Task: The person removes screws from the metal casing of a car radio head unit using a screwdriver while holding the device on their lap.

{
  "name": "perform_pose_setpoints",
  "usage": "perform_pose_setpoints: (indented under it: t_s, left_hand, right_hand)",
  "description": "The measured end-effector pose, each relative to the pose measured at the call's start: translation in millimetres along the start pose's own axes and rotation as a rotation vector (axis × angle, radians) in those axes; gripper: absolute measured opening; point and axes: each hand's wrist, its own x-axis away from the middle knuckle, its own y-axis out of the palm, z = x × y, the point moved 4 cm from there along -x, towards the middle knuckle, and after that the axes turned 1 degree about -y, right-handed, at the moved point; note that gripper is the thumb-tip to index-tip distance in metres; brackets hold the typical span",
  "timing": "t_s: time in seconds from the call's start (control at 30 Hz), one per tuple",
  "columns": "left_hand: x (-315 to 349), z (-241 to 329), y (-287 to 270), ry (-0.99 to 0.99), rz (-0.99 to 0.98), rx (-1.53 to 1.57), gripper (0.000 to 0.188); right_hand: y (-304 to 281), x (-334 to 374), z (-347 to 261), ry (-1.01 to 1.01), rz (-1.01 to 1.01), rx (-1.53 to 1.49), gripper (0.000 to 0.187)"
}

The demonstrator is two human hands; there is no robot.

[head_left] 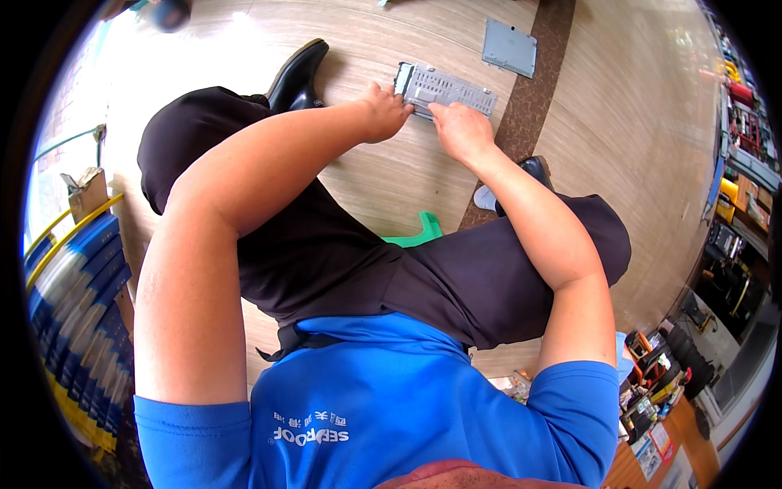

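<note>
A flat grey metal chassis (460, 91) with rows of slots lies on the floor beyond my knees. It has a pale green strip along its left end. My left hand (384, 114) has its fingers curled at the chassis's near left corner. Close by, my right hand (463, 132) touches the near edge, its index finger reaching onto the metal and the other fingers bent. Whatever may be under the right fingers is hidden. Farther off to the right, a separate flat grey metal cover (509, 49) rests on the floor, out of reach of both hands' present positions.
A green plastic piece (425, 231), seemingly a stool's edge, shows between my legs. Black boots (300, 77) stand on the light tiled floor, crossed by a brown strip (521, 122). Blue-and-yellow stacked items (81, 301) stand left; shelves of tools (737, 163) line the right.
</note>
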Motion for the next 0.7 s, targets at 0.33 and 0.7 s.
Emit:
perform_pose_setpoints:
  t_s: [0.33,0.7]
  left_hand:
    - [0,1,-4,-0.007,-0.033,0.022,0.048]
    - [0,2,6,-0.024,0.008,0.011,0.050]
  right_hand:
    - [-1,1,1,0.006,-0.010,0.011,0.023]
    - [-3,2,0,0.002,-0.016,0.044,0.023]
